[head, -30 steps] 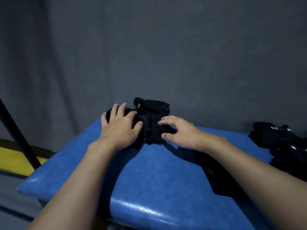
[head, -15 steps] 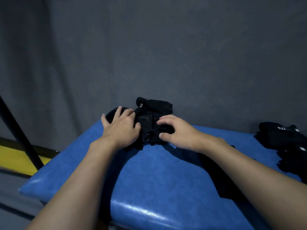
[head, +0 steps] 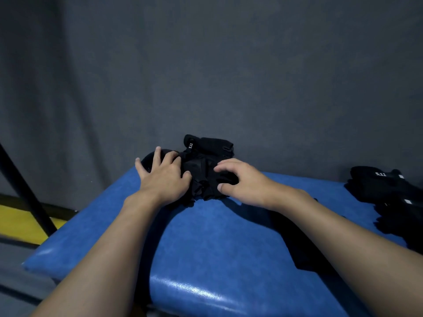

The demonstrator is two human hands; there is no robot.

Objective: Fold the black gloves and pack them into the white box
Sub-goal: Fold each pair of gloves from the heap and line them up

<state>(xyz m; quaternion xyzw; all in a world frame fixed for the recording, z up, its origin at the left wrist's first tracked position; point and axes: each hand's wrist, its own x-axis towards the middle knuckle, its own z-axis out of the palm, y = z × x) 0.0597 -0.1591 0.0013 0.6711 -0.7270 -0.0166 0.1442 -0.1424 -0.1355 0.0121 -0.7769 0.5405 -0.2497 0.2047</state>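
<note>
Nearest the viewer: the blue padded table (head: 206, 252), glossy along its near edge, with both bare forearms reaching across it toward 12 o'clock.

Left hand (head: 162, 179): lies flat, its fingers (head: 158, 154) spread and extended, pressing down the 9 o'clock side of the black gloves (head: 201, 170). It holds nothing.

Right hand (head: 245, 181): fingers (head: 226, 163) arched, thumb tucked below, pinching a fold of fabric at the 3 o'clock side of the bundle.

Location of work item: the black gloves sit bunched between the two hands, at the far edge of the table, a cuff with white lettering sticking up at 12 o'clock.

Handling assessment: judged light, soft and limp, with stiffer padded panels and a strap tab. They should crease readily but may spring open once released. Best hold is across the folded body, thumb beneath and fingers on top, not by the loose cuff.

Second heap of gloves (head: 389, 191): at 3 o'clock on the table, well apart, untouched.

White box: not in view, so packing cannot yet be assessed.

Farthest: a grey curtain (head: 229, 76) behind the table; a dark slanted pole (head: 25, 193) and a yellow floor strip (head: 18, 223) at 9 o'clock.
</note>
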